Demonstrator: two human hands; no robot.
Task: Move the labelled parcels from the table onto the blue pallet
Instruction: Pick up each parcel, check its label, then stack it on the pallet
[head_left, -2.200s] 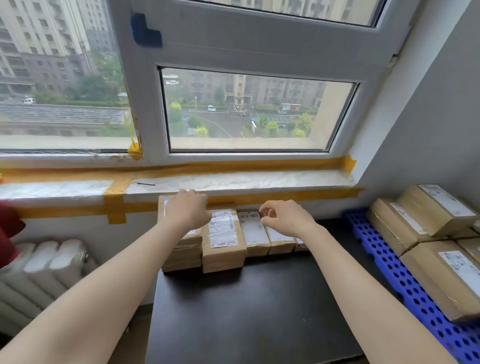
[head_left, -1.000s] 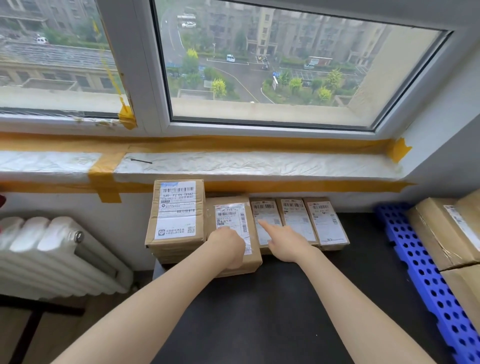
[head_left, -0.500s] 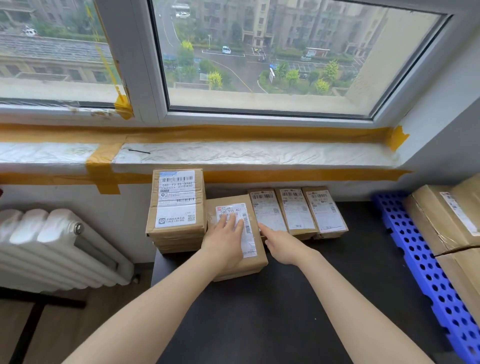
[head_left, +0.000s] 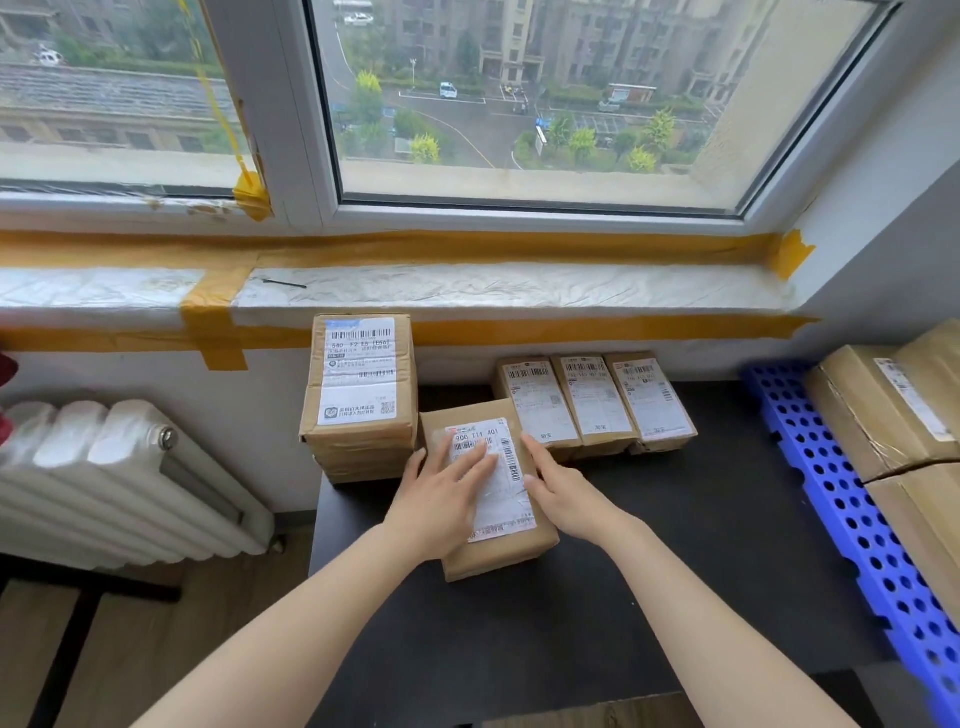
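Observation:
A brown labelled parcel (head_left: 506, 540) lies on the black table (head_left: 649, 597), pulled out from the row toward me. My left hand (head_left: 441, 499) lies flat on its white label, fingers straight. My right hand (head_left: 563, 491) presses against its right side with straight fingers. A taller stack of parcels (head_left: 361, 395) stands at the table's back left. Three small labelled parcels (head_left: 597, 402) sit side by side at the back. The blue pallet (head_left: 852, 519) runs along the right, carrying large brown boxes (head_left: 883, 410).
A white radiator (head_left: 104, 478) stands to the left of the table. The taped window sill (head_left: 467, 291) overhangs the parcels at the back. Grey wall closes the right side behind the pallet.
The middle parcel has slid out of the row toward me under my left hand. My right hand went from pointing at a small parcel to pressing the middle parcel's right side.

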